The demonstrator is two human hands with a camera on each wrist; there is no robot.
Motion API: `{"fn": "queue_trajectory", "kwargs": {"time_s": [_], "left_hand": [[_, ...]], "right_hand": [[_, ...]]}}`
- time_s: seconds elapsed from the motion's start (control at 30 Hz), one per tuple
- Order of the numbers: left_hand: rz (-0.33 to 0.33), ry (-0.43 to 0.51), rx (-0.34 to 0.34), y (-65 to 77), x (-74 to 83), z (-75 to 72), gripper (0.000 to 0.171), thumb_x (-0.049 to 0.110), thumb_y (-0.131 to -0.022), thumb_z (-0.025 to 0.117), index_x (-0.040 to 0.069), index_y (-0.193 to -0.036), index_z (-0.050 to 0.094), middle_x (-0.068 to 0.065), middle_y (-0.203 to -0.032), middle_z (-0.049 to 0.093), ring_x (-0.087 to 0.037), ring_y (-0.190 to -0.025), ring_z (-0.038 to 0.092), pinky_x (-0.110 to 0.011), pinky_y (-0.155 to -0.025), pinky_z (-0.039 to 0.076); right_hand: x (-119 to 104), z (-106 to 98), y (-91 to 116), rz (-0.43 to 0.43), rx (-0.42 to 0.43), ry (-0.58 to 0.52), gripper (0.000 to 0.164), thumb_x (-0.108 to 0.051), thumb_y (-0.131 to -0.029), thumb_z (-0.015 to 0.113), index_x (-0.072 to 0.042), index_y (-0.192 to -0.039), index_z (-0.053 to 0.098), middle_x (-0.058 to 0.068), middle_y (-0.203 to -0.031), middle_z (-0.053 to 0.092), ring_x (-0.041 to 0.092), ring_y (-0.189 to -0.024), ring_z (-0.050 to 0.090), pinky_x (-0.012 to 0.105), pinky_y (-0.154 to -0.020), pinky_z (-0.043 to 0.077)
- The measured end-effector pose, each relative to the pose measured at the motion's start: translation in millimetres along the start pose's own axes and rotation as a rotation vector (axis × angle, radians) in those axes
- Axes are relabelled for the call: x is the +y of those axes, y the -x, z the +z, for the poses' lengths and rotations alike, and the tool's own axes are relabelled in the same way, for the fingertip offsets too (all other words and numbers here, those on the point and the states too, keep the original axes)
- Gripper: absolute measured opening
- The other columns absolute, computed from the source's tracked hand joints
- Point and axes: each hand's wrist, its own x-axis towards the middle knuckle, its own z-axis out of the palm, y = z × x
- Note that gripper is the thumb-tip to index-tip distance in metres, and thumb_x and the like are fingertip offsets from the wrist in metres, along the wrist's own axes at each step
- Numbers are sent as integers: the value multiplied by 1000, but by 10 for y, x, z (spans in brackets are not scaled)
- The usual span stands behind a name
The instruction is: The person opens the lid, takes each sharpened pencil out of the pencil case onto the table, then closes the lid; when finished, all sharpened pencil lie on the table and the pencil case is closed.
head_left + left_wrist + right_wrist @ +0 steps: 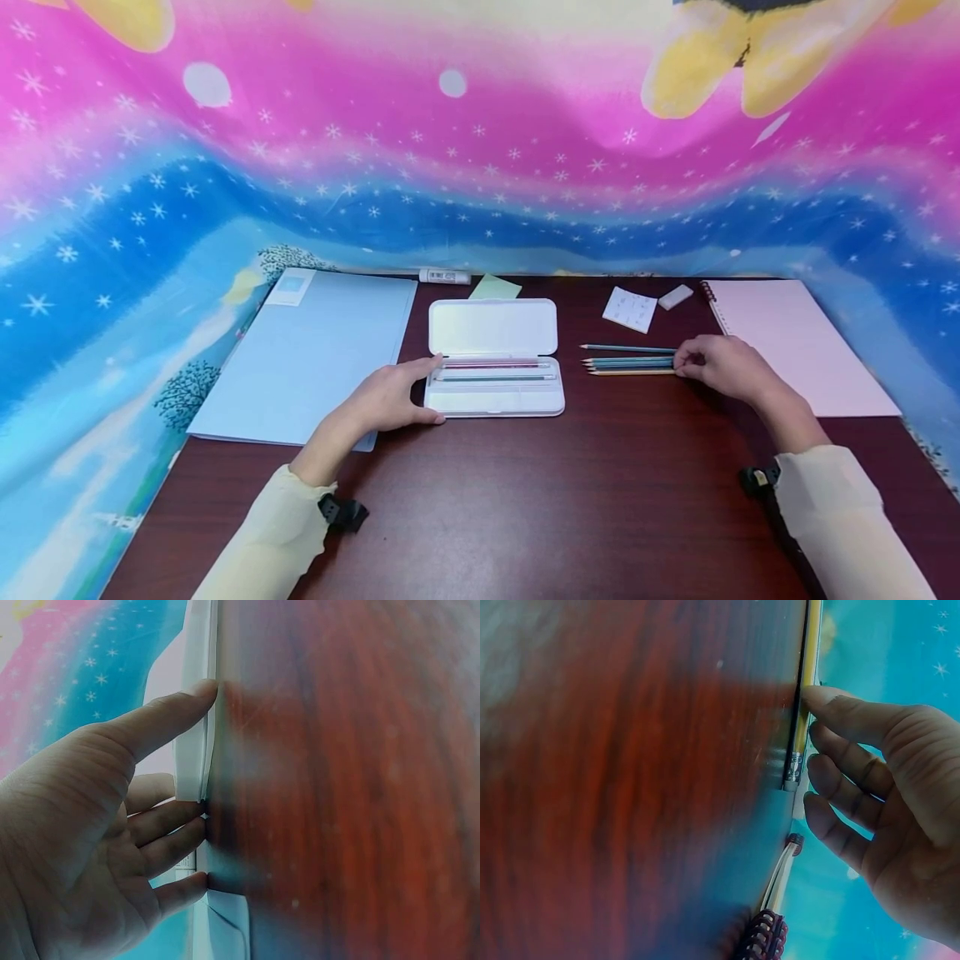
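Observation:
A white pencil case (495, 400) lies with its lid up, a reddish pencil (495, 365) and a green pencil (495, 378) inside. My left hand (386, 396) holds its left end, thumb at the near corner and fingers at the far side. To the right, several green-blue pencils (630, 362) lie side by side, points to the left, one set a little apart behind. A yellow pencil (804, 697) lies nearest me. My right hand (723, 367) pinches the yellow pencil near its eraser end, with thumb against its side. The fingers partly hide the pencil ends in the head view.
A blue folder (322, 350) lies at left, a pink spiral notebook (802, 342) at right. Behind are a glue stick (445, 277), green sticky notes (495, 287), a small printed paper (630, 310) and a white eraser (676, 297). A patterned cloth (480, 167) hangs behind the table.

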Motion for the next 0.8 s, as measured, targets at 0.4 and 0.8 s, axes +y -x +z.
{"fn": "queue_trajectory", "kwargs": {"time_s": [0.4, 0.8], "left_hand": [[5, 5, 3, 6, -21, 6, 94, 47, -80, 84, 14, -156, 41, -10, -156, 49, -31, -138, 53, -51, -111, 45], [-8, 7, 0, -7, -11, 10, 93, 47, -80, 85, 16, -156, 41, -8, -155, 50, -30, -137, 53, -50, -111, 45]], "right_hand": [[-438, -2, -87, -115, 82, -143, 8, -18, -92, 75, -23, -97, 78, -6, -92, 74, 15, -80, 57, 34, -75, 49], [-1254, 135, -425, -249, -12, -221, 21, -19, -92, 75, -20, -113, 79, -7, -101, 78, 10, -88, 68, 38, -83, 54]]}}
